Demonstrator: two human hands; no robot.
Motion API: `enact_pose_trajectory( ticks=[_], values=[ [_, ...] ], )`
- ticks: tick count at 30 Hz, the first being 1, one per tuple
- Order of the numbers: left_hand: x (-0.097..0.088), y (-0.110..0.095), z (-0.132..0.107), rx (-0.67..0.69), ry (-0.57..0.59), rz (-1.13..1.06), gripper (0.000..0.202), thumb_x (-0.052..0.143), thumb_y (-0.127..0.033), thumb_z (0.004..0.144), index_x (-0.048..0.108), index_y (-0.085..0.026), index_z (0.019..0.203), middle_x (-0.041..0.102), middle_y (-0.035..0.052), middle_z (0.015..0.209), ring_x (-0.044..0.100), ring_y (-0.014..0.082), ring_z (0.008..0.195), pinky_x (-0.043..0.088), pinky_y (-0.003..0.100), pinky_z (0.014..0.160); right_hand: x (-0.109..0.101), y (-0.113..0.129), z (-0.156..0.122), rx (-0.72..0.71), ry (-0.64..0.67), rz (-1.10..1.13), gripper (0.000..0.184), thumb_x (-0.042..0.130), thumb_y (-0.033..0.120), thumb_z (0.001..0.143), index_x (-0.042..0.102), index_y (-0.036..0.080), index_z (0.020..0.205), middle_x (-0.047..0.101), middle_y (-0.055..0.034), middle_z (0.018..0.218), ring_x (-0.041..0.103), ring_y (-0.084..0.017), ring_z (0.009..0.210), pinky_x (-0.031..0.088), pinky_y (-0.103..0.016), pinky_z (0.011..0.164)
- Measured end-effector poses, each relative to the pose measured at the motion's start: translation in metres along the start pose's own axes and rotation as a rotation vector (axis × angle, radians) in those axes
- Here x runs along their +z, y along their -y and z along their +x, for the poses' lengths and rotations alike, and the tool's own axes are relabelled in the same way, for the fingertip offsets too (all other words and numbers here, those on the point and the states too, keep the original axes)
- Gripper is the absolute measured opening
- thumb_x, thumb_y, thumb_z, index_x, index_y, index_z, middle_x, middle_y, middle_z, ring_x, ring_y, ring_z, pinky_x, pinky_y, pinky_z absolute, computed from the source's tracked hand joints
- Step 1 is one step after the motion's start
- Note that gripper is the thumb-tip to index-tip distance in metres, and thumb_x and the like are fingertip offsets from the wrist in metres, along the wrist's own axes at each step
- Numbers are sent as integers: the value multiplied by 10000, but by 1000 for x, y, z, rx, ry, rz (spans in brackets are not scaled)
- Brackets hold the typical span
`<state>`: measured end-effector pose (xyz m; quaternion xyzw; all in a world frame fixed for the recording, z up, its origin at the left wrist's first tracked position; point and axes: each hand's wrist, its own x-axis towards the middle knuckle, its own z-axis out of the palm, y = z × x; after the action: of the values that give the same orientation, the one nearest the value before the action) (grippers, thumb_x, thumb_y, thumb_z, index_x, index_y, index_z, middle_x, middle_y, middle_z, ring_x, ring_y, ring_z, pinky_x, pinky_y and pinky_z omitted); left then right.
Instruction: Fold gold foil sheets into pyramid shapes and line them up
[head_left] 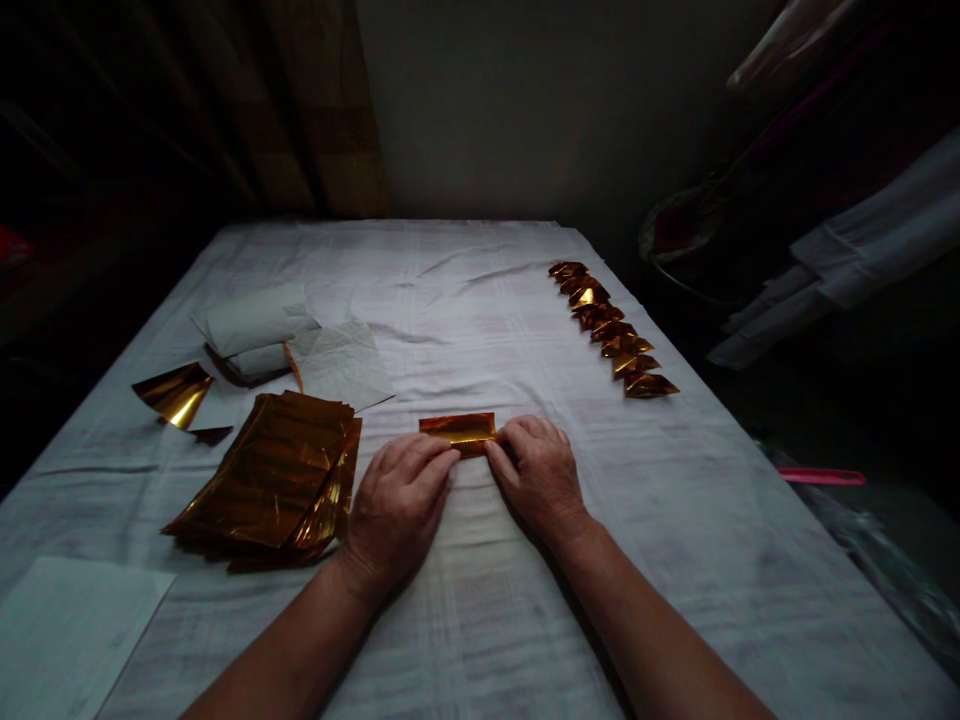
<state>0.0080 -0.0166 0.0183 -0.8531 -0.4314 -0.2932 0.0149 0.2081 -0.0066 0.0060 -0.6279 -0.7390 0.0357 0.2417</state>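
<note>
A narrow folded strip of gold foil paper (457, 428) lies flat on the cloth-covered table between my hands. My left hand (401, 490) is closed at its lower left edge, thumb and fingers pressed together on the foil. At its right end, my right hand (536, 470) pinches the lower corner with thumb and fingers. Just left of my left hand is a thick stack of gold foil sheets (262, 470), slightly fanned out. Folded gold foil pieces (607, 325) stand in an overlapping row along the table's right side.
Creased pale paper sheets (259, 320) and a curled gold foil piece (176, 392) lie behind the stack. A white sheet (82, 630) rests at the front left. Light-coloured clothing (877, 240) hangs beyond the right edge, above a pink strip (821, 476). A wall (525, 110) stands behind the table (712, 600).
</note>
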Motion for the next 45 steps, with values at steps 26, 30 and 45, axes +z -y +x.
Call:
enact_pose_trajectory(
  ticks=[26,30,45],
  values=[
    [11,-12,-13,57,174,-56,354,477,-282,969,595,-137,1270,653,120,1300,584,269,1232,468,474,1086,2,1,-1,15,-42,55,68,560,260,918,605,224,955,658,-50,931,553,-227,888,356,-350,797],
    [12,-13,-14,52,173,-53,359,493,-284,959,578,-137,1276,643,127,1309,580,270,1235,468,480,1085,2,0,-1,8,2,55,55,564,249,922,617,233,922,653,-42,938,559,-224,912,355,-352,806],
    [14,-13,-14,54,173,-36,351,508,-287,950,585,-147,1263,641,122,1298,574,270,1224,455,470,1084,2,5,0,73,-21,147,59,579,198,882,615,240,861,663,-32,946,571,-219,929,358,-350,817]
  ],
)
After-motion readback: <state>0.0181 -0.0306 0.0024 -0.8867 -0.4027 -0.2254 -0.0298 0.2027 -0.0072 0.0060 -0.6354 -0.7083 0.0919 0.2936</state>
